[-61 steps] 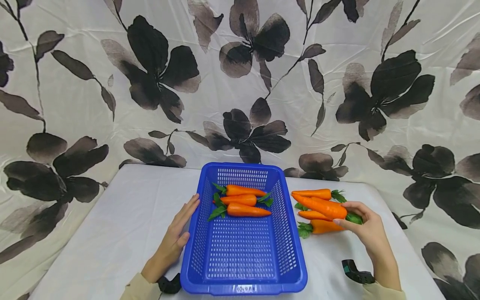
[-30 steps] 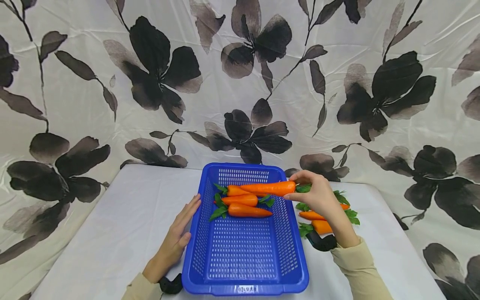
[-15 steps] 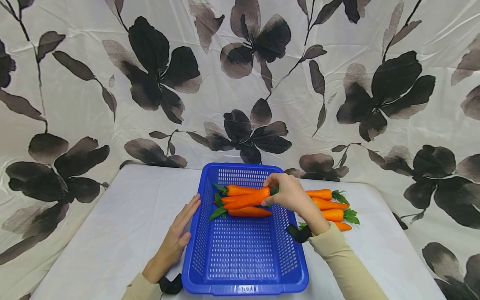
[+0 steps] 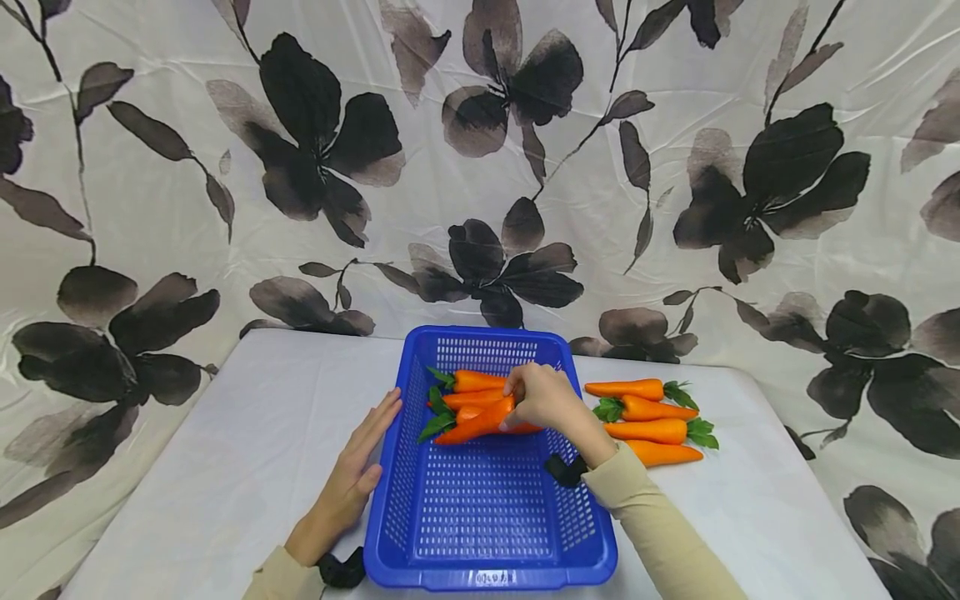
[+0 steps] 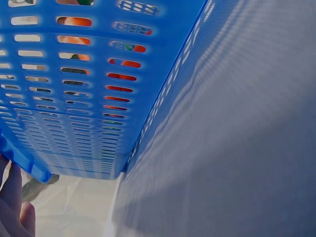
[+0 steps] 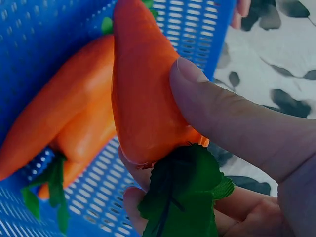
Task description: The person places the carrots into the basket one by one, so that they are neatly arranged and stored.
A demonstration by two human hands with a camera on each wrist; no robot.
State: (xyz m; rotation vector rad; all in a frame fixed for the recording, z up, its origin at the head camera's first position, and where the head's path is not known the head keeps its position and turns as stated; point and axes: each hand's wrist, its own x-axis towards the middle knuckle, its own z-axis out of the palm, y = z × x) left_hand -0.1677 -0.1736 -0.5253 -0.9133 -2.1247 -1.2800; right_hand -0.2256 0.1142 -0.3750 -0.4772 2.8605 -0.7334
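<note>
Inside the blue plastic basket (image 4: 491, 575), my right hand (image 4: 546, 402) pinches a carrot (image 4: 474, 423) at its leafy end, thumb on one side and fingers on the other. That carrot slants over the front one of three carrots lying crosswise in the basket; the rear carrot (image 4: 478, 381) stays partly visible. In the right wrist view, the held carrot (image 6: 143, 94) has dark green leaves (image 6: 182, 192) hanging by the fingers. My left hand (image 4: 348, 475) rests with extended fingers against the basket's left rim. Only a few of its fingertips (image 5: 12, 190) appear in the left wrist view.
Several more carrots (image 4: 652, 431) lie in a loose row on the white-covered table (image 4: 757, 517), just right of the basket. A pale cloth (image 4: 480, 183) with dark flowers hangs behind the table. Each wrist wears a black device (image 4: 341, 568).
My right hand has lifted a carrot from the group on the table, carried it left over the basket's rim and lowered it toward the front carrot there. The left hand stays put.
</note>
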